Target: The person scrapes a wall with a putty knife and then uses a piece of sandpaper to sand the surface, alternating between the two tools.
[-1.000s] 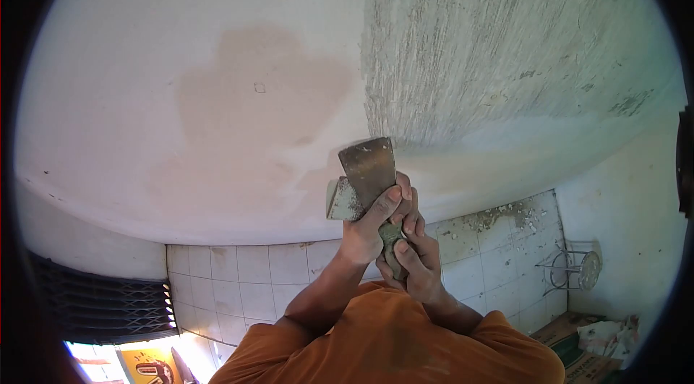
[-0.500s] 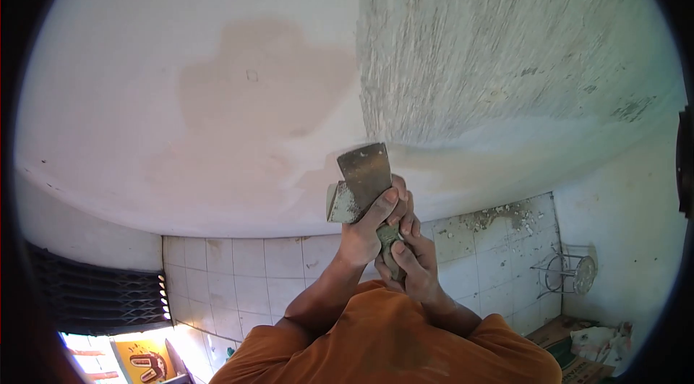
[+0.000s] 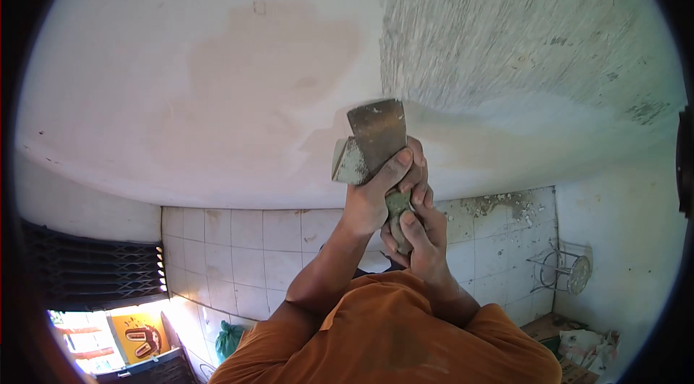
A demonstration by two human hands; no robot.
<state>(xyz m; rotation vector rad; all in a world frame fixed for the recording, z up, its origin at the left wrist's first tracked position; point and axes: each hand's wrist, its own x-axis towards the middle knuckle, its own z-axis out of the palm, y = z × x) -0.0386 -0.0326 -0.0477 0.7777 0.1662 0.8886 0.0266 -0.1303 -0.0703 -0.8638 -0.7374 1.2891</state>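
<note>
Both hands grip one tool, a broad-bladed scraper with a worn, brownish metal blade. A pale, speckled wedge-shaped piece sits beside the blade, on its lower left. My left hand is closed around the base of the blade, its thumb lying along the metal. Below it, my right hand wraps the greenish handle, thumb on top. The blade's top edge lies at the lower left corner of a rough, streaked patch on the white wall. Whether it touches cannot be made out.
White tiles run below the wall, with flakes scattered on the right. A round metal stool stands near the right wall. A dark folding grille, a green bag and a pale crumpled bag are at the sides.
The whole view has tilted, so wall, tiles and hands appear higher. The scraper stays near the same corner of the rough patch, and both hands keep their grip.
</note>
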